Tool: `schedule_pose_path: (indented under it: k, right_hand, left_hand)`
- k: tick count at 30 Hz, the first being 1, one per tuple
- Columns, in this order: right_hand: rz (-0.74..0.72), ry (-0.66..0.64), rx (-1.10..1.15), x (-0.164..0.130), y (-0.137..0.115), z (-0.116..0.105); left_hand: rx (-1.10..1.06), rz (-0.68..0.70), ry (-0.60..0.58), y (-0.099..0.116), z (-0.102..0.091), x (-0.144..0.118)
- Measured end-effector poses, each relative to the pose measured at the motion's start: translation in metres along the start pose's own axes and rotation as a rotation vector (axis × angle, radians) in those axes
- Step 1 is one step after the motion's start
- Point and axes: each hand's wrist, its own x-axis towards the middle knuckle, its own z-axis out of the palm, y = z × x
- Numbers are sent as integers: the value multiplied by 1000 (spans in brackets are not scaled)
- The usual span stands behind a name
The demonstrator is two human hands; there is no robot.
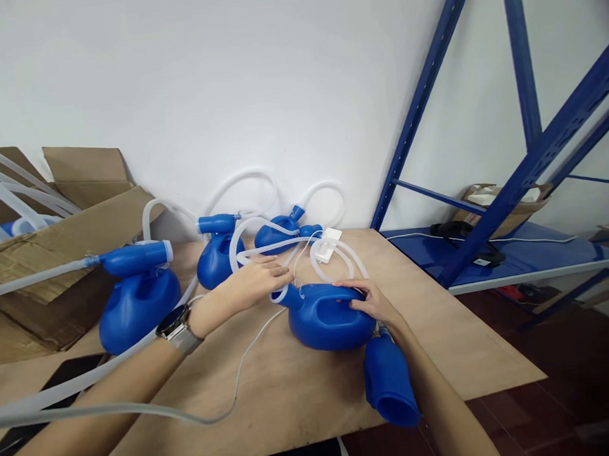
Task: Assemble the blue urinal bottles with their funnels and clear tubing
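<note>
A blue plastic bottle (326, 319) with a handle lies on the wooden table (304, 386) in front of me. My right hand (371, 298) grips its handle from the right side. My left hand (253, 280), with a watch (175, 325) on the wrist, rests at the bottle's neck, fingers on the clear tubing (332, 257) looped above it. A blue funnel-shaped piece (390, 382) hangs under my right forearm at the table's front edge.
Three more blue bottles with hoses (136, 293) (216, 254) (284, 229) stand at the back. An open cardboard box (53, 250) with tubing sits left. A white adapter (326, 244) lies behind. Blue steel shelving (518, 173) stands right.
</note>
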Motion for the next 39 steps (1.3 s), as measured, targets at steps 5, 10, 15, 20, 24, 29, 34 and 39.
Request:
schedule_pose_path:
  k: [5,10,15,20,24,29,34,39]
  right_hand:
    - [18,-1,20,1,-1,-1]
    - [14,3,20,2,-5,1]
    - [16,14,37,1,-4,3]
    - [9,-19,38,1,-3,1]
    - [-1,-21,39,1,0,4]
    - [9,-24,37,-1,-1,9]
    - [-27,-30,24,1,-5,9]
    - [-40,-9,3,2,-6,7]
  left_hand:
    - [208,27,-73,-9,-19,20]
    - [326,58,72,-1,-15,46]
    - [341,183,119,6,-15,67]
    - [199,172,71,9,-1,87]
    - [97,111,135,22,21,111]
    - [134,-1,259,26,37,135]
    - [160,-45,113,0,24,95]
    - [-177,-311,50,1,-5,29]
